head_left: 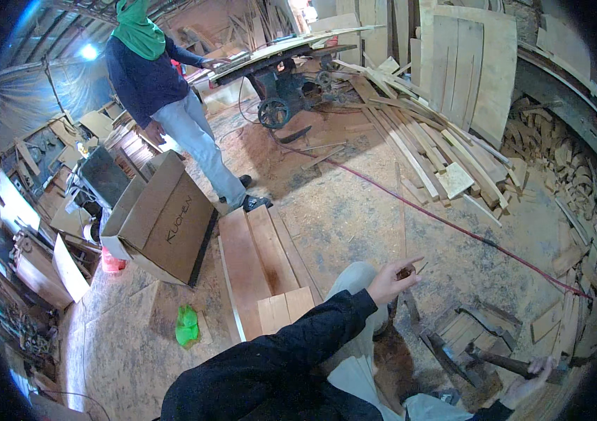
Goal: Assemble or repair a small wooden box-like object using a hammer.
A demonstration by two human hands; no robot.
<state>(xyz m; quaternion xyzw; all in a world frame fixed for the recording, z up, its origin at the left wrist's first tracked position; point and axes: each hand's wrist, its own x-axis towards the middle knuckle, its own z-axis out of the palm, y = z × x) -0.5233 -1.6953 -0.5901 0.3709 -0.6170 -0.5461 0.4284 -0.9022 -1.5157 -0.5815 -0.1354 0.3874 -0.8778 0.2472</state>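
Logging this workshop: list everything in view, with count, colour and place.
Co-worker: one, dark top, upper left
Machine: one, dark, top centre
Tall panels: several, pale, upper right
Cardboard box: one, brown, left
Flat boards: several, brown, centre floor
Small item: one, green, lower left
Wood strips: many, pale, right
Hose or cable: one, red, across floor
Handled tool: one, dark, lower right
Left hand: one, bare, right of centre
Right hand: one, bare, on tool handle

Dark tool (502, 361): long, straight, bar-like handle, slanting down to the right, grasped near its right end; exact kind unclear. Thin stick (420, 267): pale, slight, tilted, up and left of the tool, well apart; grip unclear.
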